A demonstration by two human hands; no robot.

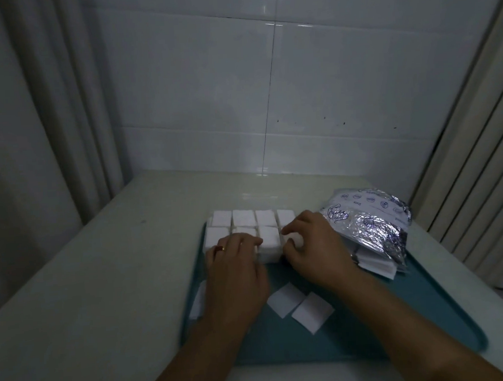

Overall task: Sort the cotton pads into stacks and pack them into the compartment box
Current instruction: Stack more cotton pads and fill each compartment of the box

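A clear compartment box (247, 220) stands at the far end of a teal tray (356, 331), its cells filled with white stacks of cotton pads (269, 243). My left hand (234, 268) rests on the box's near left cells with fingers stretched over the pads; it wears a ring. My right hand (312, 245) is at the near right cell, its fingers curled round a stack of pads (294, 239) there. Two loose pads (301, 306) lie on the tray between my forearms, and another pad (198, 301) sits at the tray's left rim.
A crinkled clear plastic bag (373, 227) with blue print lies on the tray's right side, with more white pads (377, 263) spilling out under it. The tray sits on a pale counter (102, 273) against a tiled wall. Curtains hang on both sides.
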